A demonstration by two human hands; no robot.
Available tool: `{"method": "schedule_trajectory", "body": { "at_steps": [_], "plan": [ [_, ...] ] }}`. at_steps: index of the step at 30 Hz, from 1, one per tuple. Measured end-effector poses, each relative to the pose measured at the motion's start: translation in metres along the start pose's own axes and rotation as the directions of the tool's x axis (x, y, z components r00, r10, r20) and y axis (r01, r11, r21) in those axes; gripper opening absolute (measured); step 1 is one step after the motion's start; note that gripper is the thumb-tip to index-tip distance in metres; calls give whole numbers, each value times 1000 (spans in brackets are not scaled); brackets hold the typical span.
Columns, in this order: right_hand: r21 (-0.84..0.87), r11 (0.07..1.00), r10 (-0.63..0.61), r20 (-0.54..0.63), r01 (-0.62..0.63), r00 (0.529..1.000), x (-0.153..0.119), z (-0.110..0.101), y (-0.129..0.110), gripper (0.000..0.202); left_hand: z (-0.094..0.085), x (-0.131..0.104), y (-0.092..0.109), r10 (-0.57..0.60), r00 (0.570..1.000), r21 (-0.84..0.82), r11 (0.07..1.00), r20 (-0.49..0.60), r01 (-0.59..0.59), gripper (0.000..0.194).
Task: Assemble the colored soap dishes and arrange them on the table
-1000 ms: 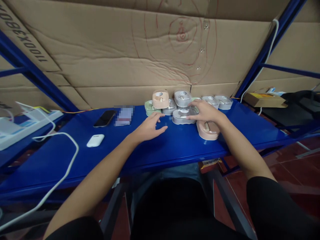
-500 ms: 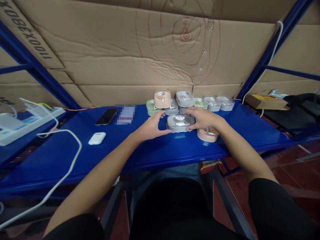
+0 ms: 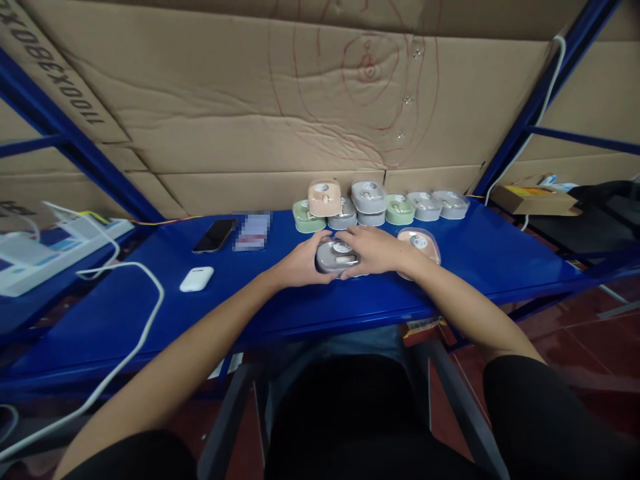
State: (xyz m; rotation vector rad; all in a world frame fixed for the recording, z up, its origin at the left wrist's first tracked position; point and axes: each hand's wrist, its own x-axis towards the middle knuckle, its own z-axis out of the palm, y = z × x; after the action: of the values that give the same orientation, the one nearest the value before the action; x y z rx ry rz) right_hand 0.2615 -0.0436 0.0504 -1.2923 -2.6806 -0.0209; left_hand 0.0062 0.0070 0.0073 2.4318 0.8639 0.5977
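Head view: gripping a grey rounded plastic container (image 3: 337, 257), contents unclear, between left hand (image 3: 303, 261) and right hand (image 3: 374, 251) at a blue metal table (image 3: 280, 317); nearby, a peach rounded plastic container (image 3: 423, 249); behind, lidded containers (image 3: 371, 199), some stacked, before brown cardboard (image 3: 225, 100).

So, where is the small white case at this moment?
In the head view, the small white case lies on the left part of the blue table, in front of the dark phone.
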Motion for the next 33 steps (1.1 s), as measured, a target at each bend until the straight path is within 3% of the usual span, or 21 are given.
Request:
{"method": "schedule_trajectory", "body": {
  "at_steps": [4, 8, 12, 16, 23, 27, 30, 33],
  "plan": [
    [71, 997, 49, -137, -40, 989, -7, 1, -7, 88, -19, -13, -8, -15, 1000, 29, 999, -14, 15, 105],
    [76, 974, 227, -234, -215, 945, -13, 3, -10, 88, -46, -22, -25, -66, 997, 159, 985, 27, 61, 99],
    [33, 902, 427, -197, -430, 882, -11, 16, -1, 86, -49, -22, -34, -89, 996, 210, 974, 10, 85, 107],
    [-57, 859, 505, -63, -508, 861, -7, 28, 12, 86, -40, -17, -25, -95, 995, 208, 974, -8, 95, 108],
    [-80, 863, 499, -25, -500, 866, -8, 26, 12, 87, -42, -18, -7, -26, 999, 141, 990, -41, 31, 106],
    [-53, 901, 414, -191, -430, 890, -10, 16, 5, 66, -44, -20, -2, 10, 997, 104, 995, -75, -3, 111],
    [58, 955, 294, -336, -292, 895, -12, 11, -4, 60, -43, -21, 1, 15, 998, 96, 995, -62, -9, 114],
    [171, 976, 193, -377, -137, 906, -13, 10, -12, 59, -39, -21, 0, 19, 999, 97, 995, -36, -16, 112]
  ]
}}
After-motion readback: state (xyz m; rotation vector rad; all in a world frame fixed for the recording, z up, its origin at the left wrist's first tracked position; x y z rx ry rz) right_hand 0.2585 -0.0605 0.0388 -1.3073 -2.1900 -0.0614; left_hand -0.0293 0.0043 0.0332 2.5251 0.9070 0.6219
